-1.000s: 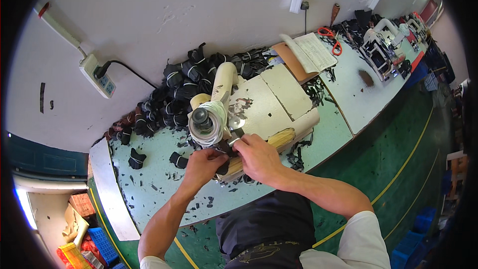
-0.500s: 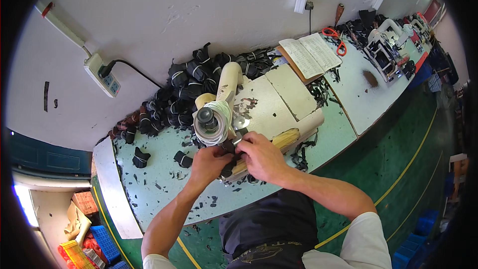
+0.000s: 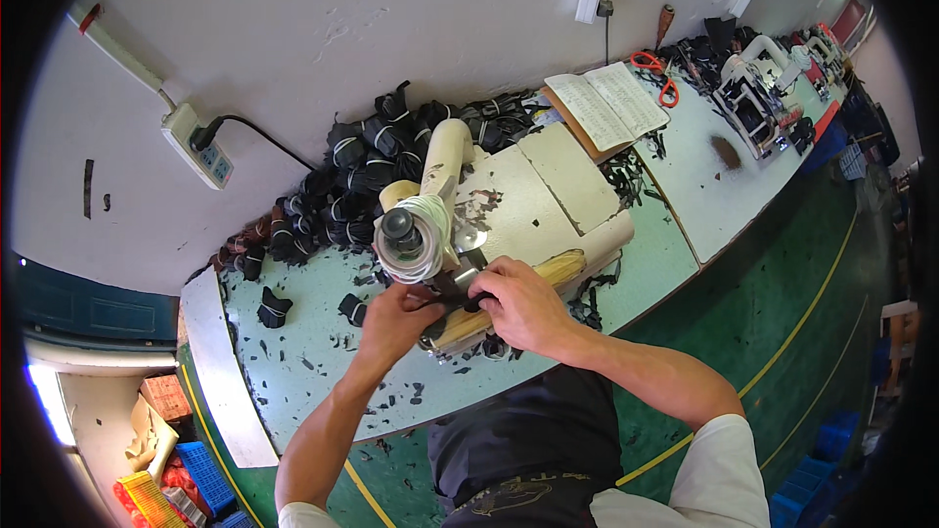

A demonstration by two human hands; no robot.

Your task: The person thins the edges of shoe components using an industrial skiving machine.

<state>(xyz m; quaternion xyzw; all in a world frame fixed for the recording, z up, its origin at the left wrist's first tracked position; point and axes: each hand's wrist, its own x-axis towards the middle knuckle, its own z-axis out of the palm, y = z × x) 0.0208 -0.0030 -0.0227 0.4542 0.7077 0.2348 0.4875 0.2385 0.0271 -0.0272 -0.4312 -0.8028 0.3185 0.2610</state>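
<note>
Both of my hands are at the front of a cream-coloured bench machine [image 3: 533, 171], close under its metal working end. My left hand [image 3: 393, 321] is closed, thumb and fingers pressed on a small dark, flat piece, leather-like, at the left of the working end. Just right of it, my right hand [image 3: 523, 303] pinches dark material [image 3: 476, 302] between thumb and fingers. Whether both hands hold one piece is hidden. Above them stand a black knob [image 3: 398, 225] and a coil of white cord [image 3: 433, 218]. A yellowish padded strip [image 3: 559, 268] lies along the machine's front.
Tied black bundles [image 3: 372, 176] are heaped behind the machine. Two single bundles [image 3: 274, 308] [image 3: 352, 309] lie left on the pale tabletop [image 3: 323, 372], among dark scraps. An open notebook [image 3: 611, 103], orange-handled scissors [image 3: 668, 90] and another machine [image 3: 758, 98] are toward the right.
My hands have drawn slightly apart: the left has shifted left, the right a little to the right. Dark material now shows at my right fingertips.
</note>
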